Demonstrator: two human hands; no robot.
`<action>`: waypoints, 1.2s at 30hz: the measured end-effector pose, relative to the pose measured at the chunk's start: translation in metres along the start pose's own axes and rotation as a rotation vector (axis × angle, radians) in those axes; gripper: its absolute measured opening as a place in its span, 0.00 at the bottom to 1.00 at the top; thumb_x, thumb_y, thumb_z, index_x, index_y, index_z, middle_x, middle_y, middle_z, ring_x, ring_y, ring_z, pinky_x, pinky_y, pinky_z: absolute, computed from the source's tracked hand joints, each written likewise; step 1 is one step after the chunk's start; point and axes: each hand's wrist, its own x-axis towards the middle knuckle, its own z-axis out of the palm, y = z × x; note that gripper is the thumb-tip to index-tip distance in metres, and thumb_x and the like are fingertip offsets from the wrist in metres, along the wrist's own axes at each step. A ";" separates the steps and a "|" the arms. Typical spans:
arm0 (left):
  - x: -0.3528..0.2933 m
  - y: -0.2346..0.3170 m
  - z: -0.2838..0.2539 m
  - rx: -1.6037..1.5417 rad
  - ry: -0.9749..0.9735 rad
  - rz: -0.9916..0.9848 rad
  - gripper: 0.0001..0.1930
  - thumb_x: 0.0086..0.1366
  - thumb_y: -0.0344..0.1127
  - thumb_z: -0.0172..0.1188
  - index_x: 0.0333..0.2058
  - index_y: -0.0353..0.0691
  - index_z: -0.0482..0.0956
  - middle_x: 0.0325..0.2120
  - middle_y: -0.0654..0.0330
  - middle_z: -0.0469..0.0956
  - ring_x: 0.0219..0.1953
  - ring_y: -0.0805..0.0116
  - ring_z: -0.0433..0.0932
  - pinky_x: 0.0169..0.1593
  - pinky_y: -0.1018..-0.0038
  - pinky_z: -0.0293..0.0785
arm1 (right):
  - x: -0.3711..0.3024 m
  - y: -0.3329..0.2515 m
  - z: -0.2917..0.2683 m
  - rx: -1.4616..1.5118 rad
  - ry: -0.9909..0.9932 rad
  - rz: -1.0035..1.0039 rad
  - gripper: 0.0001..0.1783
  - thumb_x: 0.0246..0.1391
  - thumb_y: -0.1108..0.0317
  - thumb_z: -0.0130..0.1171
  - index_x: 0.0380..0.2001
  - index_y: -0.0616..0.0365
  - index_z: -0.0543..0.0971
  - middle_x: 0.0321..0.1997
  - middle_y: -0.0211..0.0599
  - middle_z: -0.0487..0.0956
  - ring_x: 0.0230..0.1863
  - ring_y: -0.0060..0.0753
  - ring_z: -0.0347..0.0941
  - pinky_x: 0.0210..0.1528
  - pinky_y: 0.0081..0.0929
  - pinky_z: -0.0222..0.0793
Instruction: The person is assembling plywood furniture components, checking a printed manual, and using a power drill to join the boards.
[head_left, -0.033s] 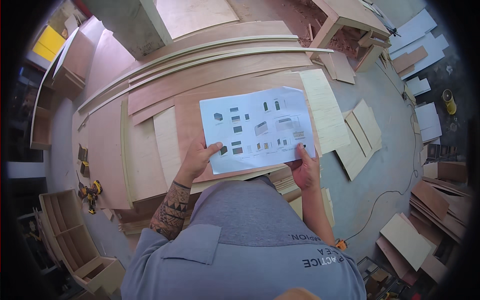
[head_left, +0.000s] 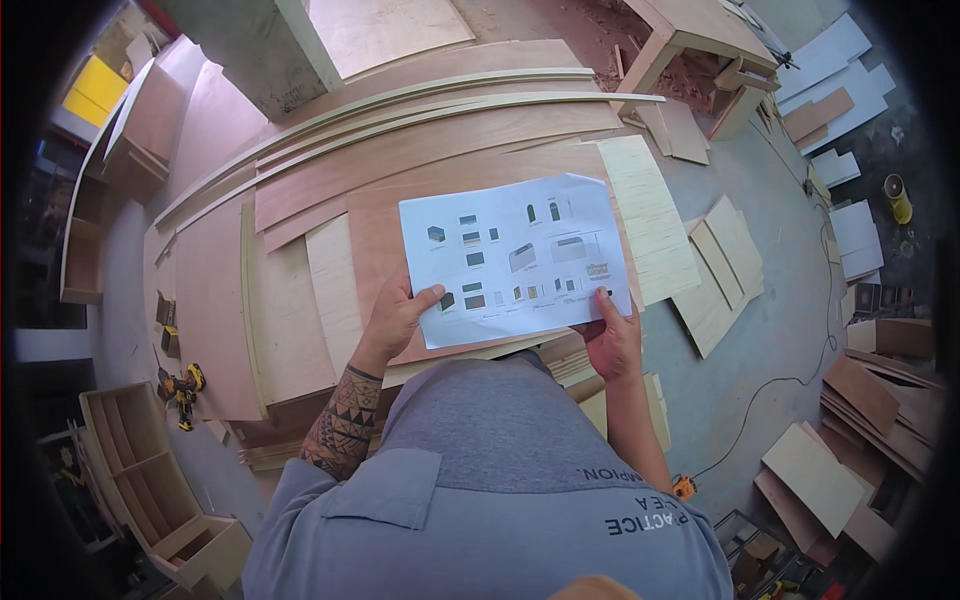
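Between my two hands I hold a white sheet of paper [head_left: 510, 265] printed with small drawings of box-like pieces and panels. My left hand [head_left: 393, 312] grips its lower left corner, thumb on top and fingers hidden beneath. At the lower right corner my right hand [head_left: 610, 338] pinches the sheet the same way. The paper is held above a stack of plywood sheets [head_left: 300, 290]. Under its edges shows a reddish plywood panel [head_left: 375, 225], and a paler board [head_left: 648, 215] lies to its right.
Long thin wood strips [head_left: 420, 112] cross the stack's far side. A grey pillar [head_left: 265, 60] stands beyond. Yellow-black power drills [head_left: 182, 385] lie at the left, near an open wooden shelf unit [head_left: 140, 470]. Offcuts [head_left: 722, 270] and a cable [head_left: 745, 420] lie on the right floor.
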 end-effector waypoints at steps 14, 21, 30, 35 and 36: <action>0.028 0.033 0.009 0.096 -0.128 0.063 0.23 0.74 0.28 0.55 0.65 0.32 0.66 0.54 0.56 0.78 0.55 0.71 0.77 0.60 0.72 0.73 | -0.027 -0.004 -0.004 -0.046 0.079 -0.080 0.20 0.71 0.70 0.50 0.62 0.66 0.67 0.55 0.52 0.79 0.50 0.46 0.84 0.46 0.42 0.89; 0.029 0.040 0.016 0.051 -0.087 0.074 0.22 0.74 0.28 0.54 0.63 0.29 0.66 0.53 0.54 0.79 0.52 0.72 0.78 0.56 0.74 0.76 | -0.045 -0.009 -0.006 -0.082 0.096 -0.086 0.20 0.70 0.72 0.50 0.62 0.67 0.67 0.55 0.53 0.79 0.51 0.46 0.83 0.46 0.42 0.89; 0.026 0.053 0.029 -0.010 -0.006 0.138 0.21 0.73 0.27 0.55 0.62 0.28 0.67 0.50 0.54 0.80 0.51 0.71 0.79 0.55 0.75 0.76 | -0.061 -0.027 0.004 -0.119 0.044 -0.089 0.20 0.70 0.73 0.49 0.61 0.68 0.68 0.54 0.53 0.80 0.48 0.45 0.84 0.42 0.38 0.89; 0.028 0.059 0.033 0.004 -0.017 0.166 0.21 0.73 0.28 0.55 0.62 0.27 0.67 0.50 0.53 0.80 0.51 0.71 0.79 0.54 0.75 0.76 | -0.066 -0.028 0.001 -0.168 0.045 -0.135 0.19 0.69 0.72 0.50 0.60 0.69 0.69 0.51 0.52 0.81 0.44 0.42 0.85 0.39 0.35 0.89; 0.029 0.060 0.033 0.005 -0.024 0.168 0.21 0.73 0.28 0.55 0.62 0.27 0.67 0.50 0.53 0.80 0.51 0.71 0.79 0.54 0.75 0.76 | -0.066 -0.028 0.001 -0.166 0.048 -0.135 0.19 0.69 0.72 0.50 0.60 0.69 0.69 0.51 0.52 0.81 0.44 0.42 0.85 0.39 0.35 0.89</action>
